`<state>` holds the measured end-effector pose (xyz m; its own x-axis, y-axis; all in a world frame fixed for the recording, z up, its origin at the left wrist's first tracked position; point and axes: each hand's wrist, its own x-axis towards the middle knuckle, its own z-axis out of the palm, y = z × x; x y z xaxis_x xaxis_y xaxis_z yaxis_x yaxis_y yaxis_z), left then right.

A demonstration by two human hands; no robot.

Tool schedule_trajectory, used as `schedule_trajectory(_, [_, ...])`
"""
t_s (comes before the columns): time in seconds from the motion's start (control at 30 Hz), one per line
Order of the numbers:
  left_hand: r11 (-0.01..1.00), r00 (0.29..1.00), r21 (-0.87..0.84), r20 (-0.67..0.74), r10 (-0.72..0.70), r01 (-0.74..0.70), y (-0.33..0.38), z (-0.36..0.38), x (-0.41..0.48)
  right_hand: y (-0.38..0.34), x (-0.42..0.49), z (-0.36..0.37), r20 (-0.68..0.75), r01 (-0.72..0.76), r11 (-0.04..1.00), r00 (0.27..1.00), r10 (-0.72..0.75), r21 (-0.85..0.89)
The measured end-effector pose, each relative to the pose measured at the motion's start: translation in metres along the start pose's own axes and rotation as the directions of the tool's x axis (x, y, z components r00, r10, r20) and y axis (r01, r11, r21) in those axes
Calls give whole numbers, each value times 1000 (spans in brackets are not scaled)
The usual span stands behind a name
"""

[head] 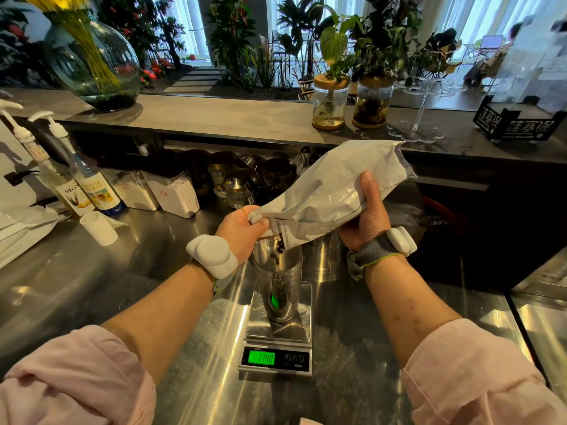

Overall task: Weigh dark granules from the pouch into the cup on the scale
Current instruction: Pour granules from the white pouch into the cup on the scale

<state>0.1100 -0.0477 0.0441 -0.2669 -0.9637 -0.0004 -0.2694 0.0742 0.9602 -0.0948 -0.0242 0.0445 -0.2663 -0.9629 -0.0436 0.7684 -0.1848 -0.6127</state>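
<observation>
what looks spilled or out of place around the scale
Nothing stands out. The pouch is tilted with its mouth over the cup, the granules drop inside, the cup stands upright on the scale, and none show on the counter around it.

The scale point(275, 360) on the tabletop has a lit green display point(265, 358) whose digits read about 1140; any decimal point is too blurred to tell. The small print beside its buttons cannot be read. At far left, a pump bottle point(75, 194) has a white label beginning "MON", and the label on the bottle next to it point(98, 191) shows letters like "GOI". A black stand point(518, 125) on the upper shelf carries large white Chinese characters.
</observation>
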Motion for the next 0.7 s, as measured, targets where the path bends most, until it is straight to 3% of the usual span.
schedule_trajectory(0.27, [1000, 1000, 12, 15, 0, 0, -1, 0, 1, 1, 0, -3, 4, 2, 1000, 1000, -2, -15])
schedule_trajectory(0.47, [986, 999, -166, 45, 4, 3, -2, 5, 2, 1, 1, -3, 6, 17, 1000, 1000, -16, -12])
schedule_trajectory(0.7, [982, 999, -190, 52, -8, 18, -1, 6, 2, 3, 1, -4, 11, 21, 1000, 1000, -21, -2])
